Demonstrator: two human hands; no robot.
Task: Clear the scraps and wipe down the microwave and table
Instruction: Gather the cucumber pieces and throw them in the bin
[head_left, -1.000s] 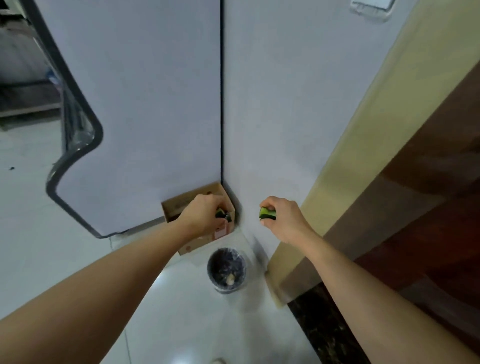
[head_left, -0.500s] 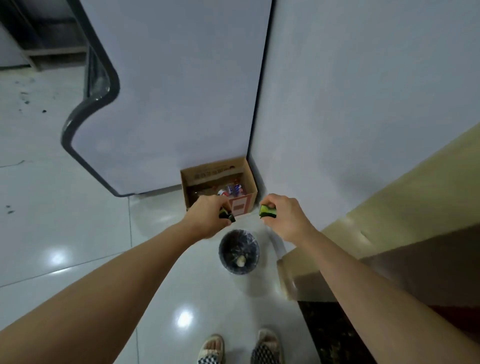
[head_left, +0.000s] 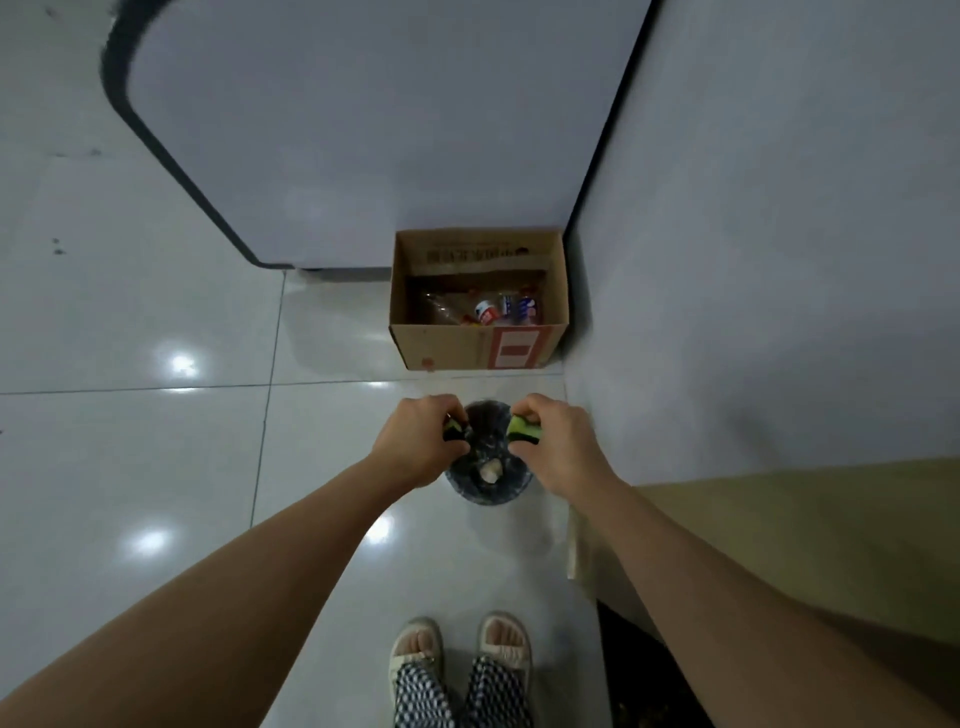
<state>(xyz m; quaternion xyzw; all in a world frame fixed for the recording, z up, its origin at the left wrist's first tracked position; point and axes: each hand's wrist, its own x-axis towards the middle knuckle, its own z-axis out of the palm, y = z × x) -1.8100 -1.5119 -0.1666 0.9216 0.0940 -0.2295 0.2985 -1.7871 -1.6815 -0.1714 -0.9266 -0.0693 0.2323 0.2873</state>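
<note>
Bin (head_left: 488, 488) below hands; box (head_left: 478, 332) behind bin, against wall (head_left: 753, 260).

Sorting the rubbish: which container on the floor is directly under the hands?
The small round bin, dark-lined, sits under both hands; the cardboard box stands farther off by the wall.

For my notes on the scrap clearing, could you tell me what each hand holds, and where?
Each grips a green scrap over the bin: left hand one, right hand another, both by the hidden end.
</note>
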